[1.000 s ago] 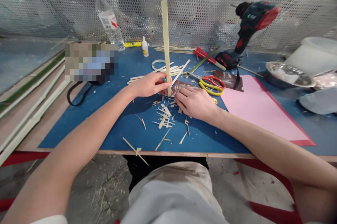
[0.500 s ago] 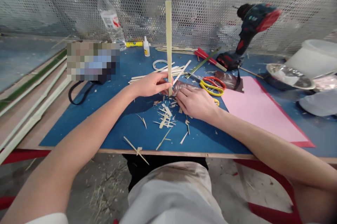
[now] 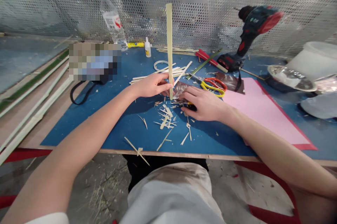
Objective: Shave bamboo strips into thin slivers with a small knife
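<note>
My left hand pinches a flat bamboo strip near its lower end. The strip stands upright, its foot at the blue tabletop. To the right, my right hand curls around a yellow-and-black knife, mostly hidden under the palm. Its thin blade end points left, close to the foot of the strip. Small bamboo offcuts lie in front of the hands. Behind them are more pale strips and a dark brown plastic piece.
Scissors with red and yellow handles lie by a pink sheet. At the back stand a cordless drill, a small glue bottle and a water bottle. Long bamboo lengths lie left; a metal bowl sits right.
My right hand has shifted slightly right and closed around the knife, whose yellow-and-black part now shows between the fingers. My left hand keeps the strip upright in nearly the same place.
</note>
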### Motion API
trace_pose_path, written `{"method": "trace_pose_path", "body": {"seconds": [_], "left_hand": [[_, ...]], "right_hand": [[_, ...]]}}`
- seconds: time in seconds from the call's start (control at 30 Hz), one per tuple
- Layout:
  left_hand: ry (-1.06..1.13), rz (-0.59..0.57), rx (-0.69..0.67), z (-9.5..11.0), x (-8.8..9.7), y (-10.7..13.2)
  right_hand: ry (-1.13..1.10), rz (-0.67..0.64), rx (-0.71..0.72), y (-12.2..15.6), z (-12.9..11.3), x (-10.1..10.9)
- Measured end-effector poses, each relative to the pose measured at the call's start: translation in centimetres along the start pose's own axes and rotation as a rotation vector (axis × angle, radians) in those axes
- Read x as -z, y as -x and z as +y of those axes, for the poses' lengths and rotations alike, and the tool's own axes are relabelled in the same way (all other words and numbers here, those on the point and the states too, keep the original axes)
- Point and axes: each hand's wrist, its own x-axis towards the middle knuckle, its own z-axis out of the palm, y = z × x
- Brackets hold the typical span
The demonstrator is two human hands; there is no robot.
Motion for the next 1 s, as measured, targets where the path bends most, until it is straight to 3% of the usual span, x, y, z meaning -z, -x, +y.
{"method": "trace_pose_path", "body": {"seconds": [0.13, 0.33, 0.63, 1.0], "left_hand": [[-0.005, -0.006, 0.001, -0.2, 0.1, 0.0], [0.000, -0.002, 0.005, -0.1, 0.0, 0.1], [0.004, 0.007, 0.012, 0.0, -0.1, 0.1], [0.042, -0.001, 0.008, 0.0, -0.1, 0.0]], "right_hand": [[0.000, 0.007, 0.011, 0.5, 0.8, 0.3], [0.244, 0.047, -0.026, 0.5, 0.3, -0.7], [0.405, 0.232, -0.090, 0.0, -0.7, -2.0], [0.352, 0.177, -0.110, 0.0, -0.6, -2.0]]}}
